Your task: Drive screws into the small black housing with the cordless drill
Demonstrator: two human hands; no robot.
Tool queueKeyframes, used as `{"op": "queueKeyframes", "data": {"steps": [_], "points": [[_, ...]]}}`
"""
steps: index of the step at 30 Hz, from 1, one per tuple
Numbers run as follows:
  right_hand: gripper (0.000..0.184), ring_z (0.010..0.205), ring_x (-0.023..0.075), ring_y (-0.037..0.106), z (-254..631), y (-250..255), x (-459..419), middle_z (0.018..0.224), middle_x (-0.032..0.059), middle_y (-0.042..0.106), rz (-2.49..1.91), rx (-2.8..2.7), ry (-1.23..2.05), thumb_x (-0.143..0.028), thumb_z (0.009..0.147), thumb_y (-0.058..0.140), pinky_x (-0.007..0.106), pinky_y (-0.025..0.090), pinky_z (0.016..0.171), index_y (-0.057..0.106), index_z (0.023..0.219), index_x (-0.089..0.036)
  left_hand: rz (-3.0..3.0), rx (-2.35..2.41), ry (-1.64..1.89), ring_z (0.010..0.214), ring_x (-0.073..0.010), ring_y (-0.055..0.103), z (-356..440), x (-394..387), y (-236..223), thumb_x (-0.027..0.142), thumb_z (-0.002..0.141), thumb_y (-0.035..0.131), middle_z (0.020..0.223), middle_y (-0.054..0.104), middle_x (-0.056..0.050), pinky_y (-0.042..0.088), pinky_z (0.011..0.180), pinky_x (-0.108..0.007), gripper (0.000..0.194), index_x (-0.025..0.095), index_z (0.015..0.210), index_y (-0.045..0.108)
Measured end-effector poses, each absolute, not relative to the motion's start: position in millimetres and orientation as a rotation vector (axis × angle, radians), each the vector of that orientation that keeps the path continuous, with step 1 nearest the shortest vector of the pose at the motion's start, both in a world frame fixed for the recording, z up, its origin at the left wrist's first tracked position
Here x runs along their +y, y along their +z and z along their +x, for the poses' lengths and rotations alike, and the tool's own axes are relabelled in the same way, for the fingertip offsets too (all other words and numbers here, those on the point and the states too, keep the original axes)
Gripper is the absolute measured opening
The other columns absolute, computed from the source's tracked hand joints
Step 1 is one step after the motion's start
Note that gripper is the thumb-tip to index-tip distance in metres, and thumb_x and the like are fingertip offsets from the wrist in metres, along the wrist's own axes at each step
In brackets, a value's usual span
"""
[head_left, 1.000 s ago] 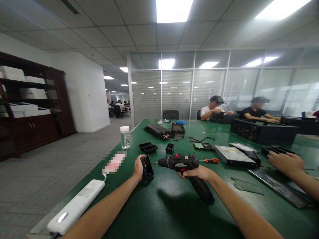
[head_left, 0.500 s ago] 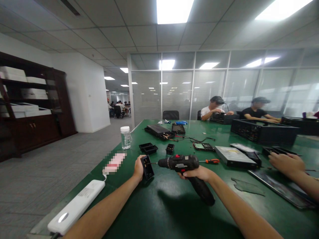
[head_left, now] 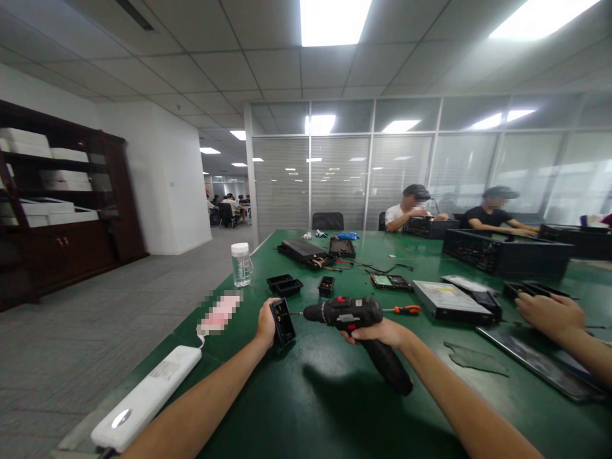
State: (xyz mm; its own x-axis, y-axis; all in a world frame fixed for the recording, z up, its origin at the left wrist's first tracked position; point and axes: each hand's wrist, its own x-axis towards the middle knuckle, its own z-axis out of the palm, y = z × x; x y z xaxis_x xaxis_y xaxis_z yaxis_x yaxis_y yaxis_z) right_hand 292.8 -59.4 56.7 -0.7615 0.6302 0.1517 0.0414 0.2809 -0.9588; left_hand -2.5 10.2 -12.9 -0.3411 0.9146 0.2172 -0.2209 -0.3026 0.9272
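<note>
Hardly anything has moved: the right hand (head_left: 382, 333) stays closed round the drill (head_left: 354, 311), its bit (head_left: 296, 313) pointing left at the black case (head_left: 284, 322); contact is unclear. The left hand (head_left: 266, 325), fingers curled, still grips the case's left side, tilted above the near table (head_left: 287, 414). Beyond lie trays (head_left: 284, 284); right, a screwdriver (head_left: 408, 310).

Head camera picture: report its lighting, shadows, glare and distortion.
In the head view, the ceiling light is blown out to white; a soft dark shadow lies on the green table below the cordless drill; lamp reflections show on the glass partition; the wooden cabinet looks slanted and stretched near the edge.
</note>
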Motion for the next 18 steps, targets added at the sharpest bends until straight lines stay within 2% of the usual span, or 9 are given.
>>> {"op": "queueKeyframes", "data": {"steps": [18], "points": [[0.032,0.072,0.0140,0.051,292.6,56.0,-58.6,0.080,0.0051,0.057,-0.589,-2.040,1.519,-0.036,0.072,0.068,0.027,0.042,0.070,0.062,0.089,-0.009,1.027,1.104,1.744,0.058,-0.0169,0.056,-2.1,8.8,-12.6,0.050,0.072,0.046,0.064,0.061,0.000,0.045,0.058,-0.029,0.036,0.020,0.078,0.064]]}}
